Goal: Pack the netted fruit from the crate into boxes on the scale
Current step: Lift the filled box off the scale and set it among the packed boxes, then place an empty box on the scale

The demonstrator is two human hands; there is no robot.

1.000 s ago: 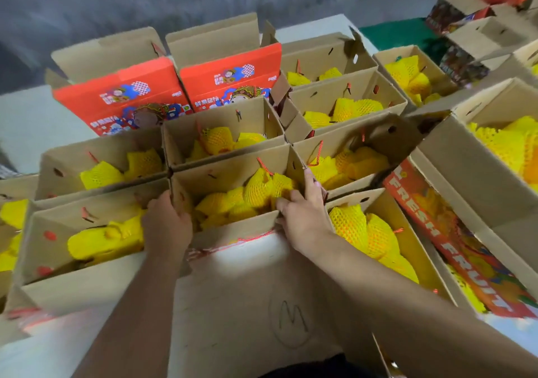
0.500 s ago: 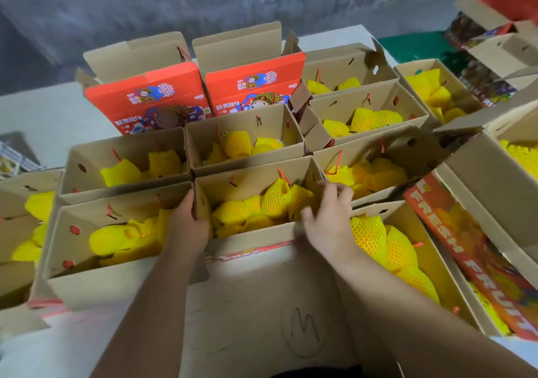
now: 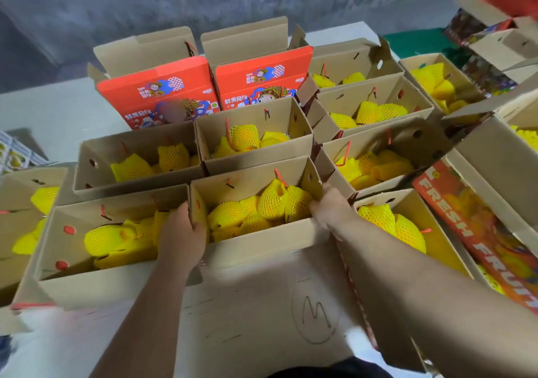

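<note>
Gripping the open brown cardboard box (image 3: 256, 249) at both ends, we have our left hand (image 3: 182, 239) wrapped over the left end wall, thumb inside and fingers closed around the edge, while our right hand (image 3: 330, 210) sits at the right end wall — it is blurred, so we cannot tell whether those fingers are clamped on the cardboard or only pressed against it. Inside the box lies the fruit in yellow foam netting (image 3: 262, 209), piled toward the right half, with a red twisted cord handle (image 3: 281, 177) standing up from the far wall above it. The near flap hangs toward us and carries a pencilled letter M in a circle (image 3: 316, 315).

Touching this box on the left is another open carton of netted fruit (image 3: 96, 243), and just beside it on the right a third (image 3: 407, 232); more filled cartons stand in rows behind. At the back, two cartons show red printed flaps with cartoon figures (image 3: 259, 81). Along the right edge — a long red panel lettered FRESH FRUIT (image 3: 471, 241) slants between the boxes.
</note>
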